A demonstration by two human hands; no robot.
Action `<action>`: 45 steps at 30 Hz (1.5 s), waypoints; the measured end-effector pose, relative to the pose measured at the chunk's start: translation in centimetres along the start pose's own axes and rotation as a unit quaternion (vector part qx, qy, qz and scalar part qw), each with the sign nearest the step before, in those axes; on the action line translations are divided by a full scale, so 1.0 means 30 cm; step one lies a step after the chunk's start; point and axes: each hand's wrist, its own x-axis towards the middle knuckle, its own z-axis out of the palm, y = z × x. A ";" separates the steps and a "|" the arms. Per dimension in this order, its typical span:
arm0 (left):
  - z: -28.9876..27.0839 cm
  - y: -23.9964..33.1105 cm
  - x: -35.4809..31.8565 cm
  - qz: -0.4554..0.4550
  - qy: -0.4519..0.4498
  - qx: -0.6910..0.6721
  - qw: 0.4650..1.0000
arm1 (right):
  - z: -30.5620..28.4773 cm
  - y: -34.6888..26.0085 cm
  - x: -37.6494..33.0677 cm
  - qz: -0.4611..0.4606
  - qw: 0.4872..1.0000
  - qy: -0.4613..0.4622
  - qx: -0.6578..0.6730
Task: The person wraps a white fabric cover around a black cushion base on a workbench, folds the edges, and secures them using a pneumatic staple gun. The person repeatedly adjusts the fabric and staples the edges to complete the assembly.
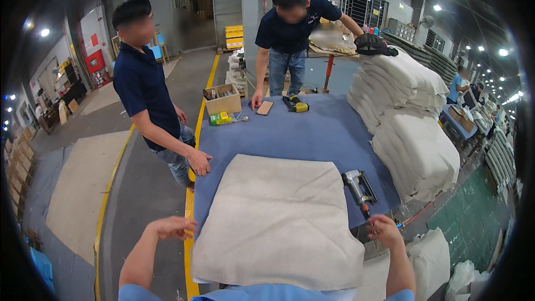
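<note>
A cream fabric-covered cushion (278, 220) lies on the blue-topped table right in front of me, reaching to my body. My left hand (174, 227) hovers beside its left edge, fingers stretched out and holding nothing. Over on the right, my right hand (384, 229) is raised with its fingers loosely bent and apart, nothing visible in them. Just beyond it lies a silver staple gun (355, 187) with its hose end pointing toward me; the hand looks close to that end but apart from it.
Stacked cream cushions (409, 125) stand at right. The blue table (278, 125) also carries a wooden box (224, 101), a phone (264, 108) and a yellow-black tool (296, 104). One person (150, 89) touches the table's left edge; another person (290, 28) leans over its far end.
</note>
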 end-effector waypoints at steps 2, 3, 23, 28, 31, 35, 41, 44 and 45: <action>-0.003 0.071 0.060 0.014 0.080 -0.014 0.997 | 0.103 -0.013 0.044 0.028 0.996 0.032 0.078; 0.018 0.107 0.123 0.021 0.090 -0.029 0.995 | 0.160 0.001 0.080 0.055 0.993 0.039 0.095; 0.595 0.352 0.710 0.118 0.192 -0.209 0.952 | 0.134 -0.518 -0.054 -0.188 0.968 0.110 -0.125; 1.126 0.439 0.952 0.061 -0.098 -0.374 0.920 | -0.159 -0.939 -0.329 -0.241 0.870 0.219 -0.370; 1.246 0.455 0.974 0.039 -0.077 -0.409 0.908 | 0.028 -1.094 -0.308 -0.229 0.910 0.163 -0.305; 1.308 0.399 1.025 0.030 -0.133 -0.453 0.881 | 0.214 -1.145 -0.298 -0.234 0.931 0.109 -0.257; 1.225 0.276 1.053 0.026 -0.152 -0.488 0.859 | 0.411 -1.125 -0.120 -0.178 0.910 0.128 -0.352; 1.193 0.266 0.985 0.000 -0.088 -0.261 0.961 | 0.452 -1.141 -0.077 -0.168 0.900 0.155 -0.372; 1.197 0.265 0.933 -0.021 -0.067 -0.139 0.988 | 0.425 -1.127 -0.094 -0.157 0.900 0.167 -0.371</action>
